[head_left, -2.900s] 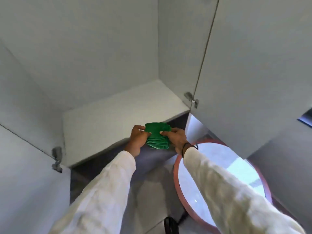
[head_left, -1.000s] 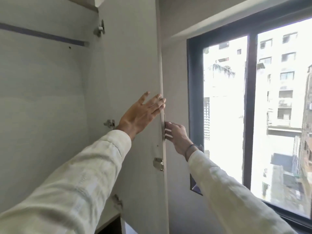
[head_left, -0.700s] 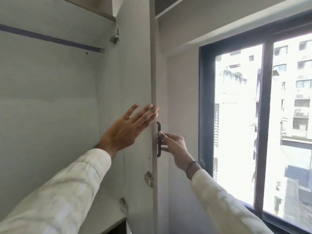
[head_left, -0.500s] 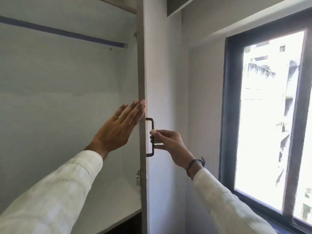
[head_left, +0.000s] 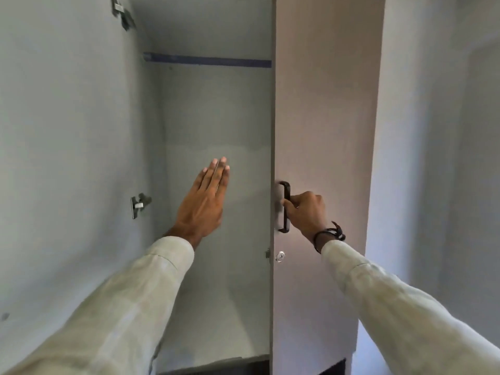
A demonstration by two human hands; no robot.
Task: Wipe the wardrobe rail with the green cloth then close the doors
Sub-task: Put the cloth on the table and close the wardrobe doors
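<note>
The wardrobe's right door point(head_left: 324, 117) stands nearly closed, its pale outer face toward me. My right hand point(head_left: 305, 212) grips its dark vertical handle point(head_left: 285, 207). My left hand point(head_left: 205, 201) is flat with fingers together, held in the open gap in front of the wardrobe's back wall and touching nothing. The dark blue rail point(head_left: 208, 60) runs across the top of the interior. The left door point(head_left: 67, 158) hangs open at the left, its inner face toward me. The green cloth is not in view.
Hinges point(head_left: 139, 203) sit on the left door's inner face, another one point(head_left: 121, 12) near the top. A keyhole lock point(head_left: 280, 257) is below the handle. A pale wall point(head_left: 433, 158) stands to the right. The wardrobe's floor shelf point(head_left: 211, 334) shows at the bottom.
The right door has swung leftward, almost shut, pulled by my right hand on its handle. My left hand has come off the door's inner face. The window has left the view.
</note>
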